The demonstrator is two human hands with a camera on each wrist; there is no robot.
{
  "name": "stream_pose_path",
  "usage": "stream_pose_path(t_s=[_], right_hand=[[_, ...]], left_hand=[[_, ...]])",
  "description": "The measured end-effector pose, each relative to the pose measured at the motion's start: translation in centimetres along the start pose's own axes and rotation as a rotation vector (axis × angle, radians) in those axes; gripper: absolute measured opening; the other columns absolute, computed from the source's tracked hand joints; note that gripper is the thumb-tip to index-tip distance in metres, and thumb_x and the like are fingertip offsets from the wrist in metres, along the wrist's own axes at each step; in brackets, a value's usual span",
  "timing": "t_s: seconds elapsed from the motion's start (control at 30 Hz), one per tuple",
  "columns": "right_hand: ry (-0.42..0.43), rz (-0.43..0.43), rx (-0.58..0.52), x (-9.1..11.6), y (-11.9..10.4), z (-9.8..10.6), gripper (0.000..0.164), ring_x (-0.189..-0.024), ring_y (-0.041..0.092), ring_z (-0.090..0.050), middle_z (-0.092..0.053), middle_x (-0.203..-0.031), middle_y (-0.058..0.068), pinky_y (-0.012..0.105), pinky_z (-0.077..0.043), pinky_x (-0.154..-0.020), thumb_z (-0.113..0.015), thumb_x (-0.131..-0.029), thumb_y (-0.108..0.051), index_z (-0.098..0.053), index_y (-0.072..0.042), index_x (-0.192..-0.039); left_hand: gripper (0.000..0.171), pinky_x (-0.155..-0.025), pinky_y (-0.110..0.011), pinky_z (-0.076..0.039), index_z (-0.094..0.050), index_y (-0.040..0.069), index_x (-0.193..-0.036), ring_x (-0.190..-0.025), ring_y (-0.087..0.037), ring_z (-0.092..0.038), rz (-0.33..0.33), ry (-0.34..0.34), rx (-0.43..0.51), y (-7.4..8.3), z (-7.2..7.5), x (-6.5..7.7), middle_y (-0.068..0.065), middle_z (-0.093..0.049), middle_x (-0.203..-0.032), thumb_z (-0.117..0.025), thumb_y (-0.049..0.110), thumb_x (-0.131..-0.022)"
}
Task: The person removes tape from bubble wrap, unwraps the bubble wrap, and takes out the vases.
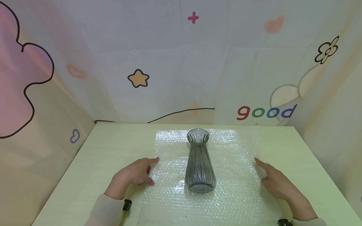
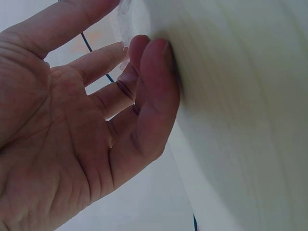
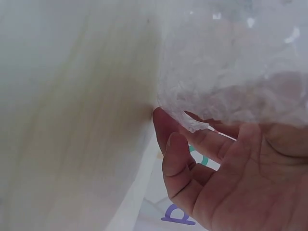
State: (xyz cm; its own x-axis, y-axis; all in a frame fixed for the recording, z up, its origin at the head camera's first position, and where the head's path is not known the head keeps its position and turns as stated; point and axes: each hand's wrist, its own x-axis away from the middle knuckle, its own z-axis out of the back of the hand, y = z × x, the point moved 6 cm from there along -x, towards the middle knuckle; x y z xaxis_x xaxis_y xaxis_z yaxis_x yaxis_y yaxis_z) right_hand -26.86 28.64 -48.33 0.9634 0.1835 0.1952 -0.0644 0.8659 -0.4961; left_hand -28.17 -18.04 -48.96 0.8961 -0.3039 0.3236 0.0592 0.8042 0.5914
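Note:
A ribbed, clear grey glass vase point(image 1: 200, 163) lies on its side on a sheet of bubble wrap point(image 1: 232, 201). Its flared mouth points away from me, its base towards me. At the wrap's left edge is my left hand point(image 1: 138, 172), index finger stretched forward and thumb apart from it. The left wrist view shows the other fingers of this left hand point(image 2: 72, 130) loosely bent against the table. My right hand point(image 1: 275, 180) touches the opposite edge, index finger extended. In the right wrist view, bubble wrap point(image 3: 231, 57) covers part of the right hand point(image 3: 240, 178).
A pale yellow-green table point(image 1: 110, 147) carries the wrap. Behind it hangs a printed curtain point(image 1: 169, 62) with a star, hearts and the word "good". More curtain hangs along both sides. Dark bands point(image 1: 127, 205) show at the sleeve cuffs.

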Motion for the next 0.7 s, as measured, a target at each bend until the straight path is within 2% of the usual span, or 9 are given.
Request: stream_pose_path(t_s=[0.7], right_hand=[[0.003, -0.011, 0.001, -0.02, 0.62, 0.32, 0.076, -0.143, 0.063, -0.029, -0.028, -0.159, 0.04, 0.075, -0.032, -0.11, -0.05, -0.09, 0.011, -0.026, 0.001, -0.162]], left_hand=[[0.096, -0.064, -0.032, -0.044, -0.044, 0.016, -0.158, -0.068, -0.018, -0.048, 0.017, -0.009, 0.02, 0.09, 0.05, 0.13, -0.007, -0.053, -0.084, -0.091, 0.004, -0.075]])
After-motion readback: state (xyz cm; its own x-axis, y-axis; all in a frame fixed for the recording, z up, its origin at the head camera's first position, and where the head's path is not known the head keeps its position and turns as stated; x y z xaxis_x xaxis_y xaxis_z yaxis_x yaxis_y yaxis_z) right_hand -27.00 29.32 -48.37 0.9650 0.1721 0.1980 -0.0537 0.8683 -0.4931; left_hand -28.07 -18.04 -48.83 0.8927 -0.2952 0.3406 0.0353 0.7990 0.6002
